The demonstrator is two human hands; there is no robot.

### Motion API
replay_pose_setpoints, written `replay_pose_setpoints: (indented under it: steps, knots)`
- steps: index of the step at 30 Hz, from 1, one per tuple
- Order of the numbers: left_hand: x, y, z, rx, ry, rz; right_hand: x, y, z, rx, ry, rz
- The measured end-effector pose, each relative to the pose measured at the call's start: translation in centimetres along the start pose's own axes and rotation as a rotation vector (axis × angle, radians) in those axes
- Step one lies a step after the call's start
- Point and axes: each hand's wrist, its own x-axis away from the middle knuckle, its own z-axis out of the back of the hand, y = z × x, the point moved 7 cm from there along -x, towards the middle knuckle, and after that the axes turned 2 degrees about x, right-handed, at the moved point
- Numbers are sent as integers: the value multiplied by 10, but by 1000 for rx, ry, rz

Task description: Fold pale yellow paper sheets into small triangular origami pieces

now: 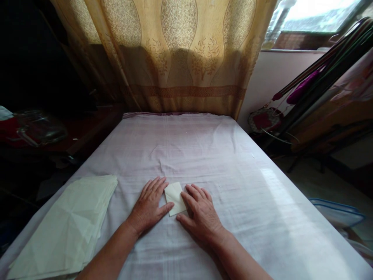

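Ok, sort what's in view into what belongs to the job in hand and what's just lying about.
Belongs to the job:
small paper square, between left hand and right hand
paper stack, to the left; likely the same work

Lying about, seemingly:
clear container, at far left
patterned bag, right of the curtain

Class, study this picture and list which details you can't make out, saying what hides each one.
1. Underside of the folded paper: head view, hidden by its own upper face.
2. Palms of the left hand and right hand: head view, turned down, hidden by the hands' backs.
3. Sheet count in the paper stack: head view, top sheet covers most; edges too fine.
4. Scene beyond the window: head view, washed out by glare.
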Motion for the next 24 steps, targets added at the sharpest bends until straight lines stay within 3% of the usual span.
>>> replay_pose_setpoints:
  steps: [10, 19, 24]
  knots:
    - [-2, -5, 3, 84, 12, 16, 2, -1, -3, 44, 65, 77]
    - [-4, -9, 8, 202, 48, 46, 1, -2, 8, -34, 171, 197]
    - [-3, -9, 9, 202, 66, 43, 1, 0, 14, -57, 219, 158]
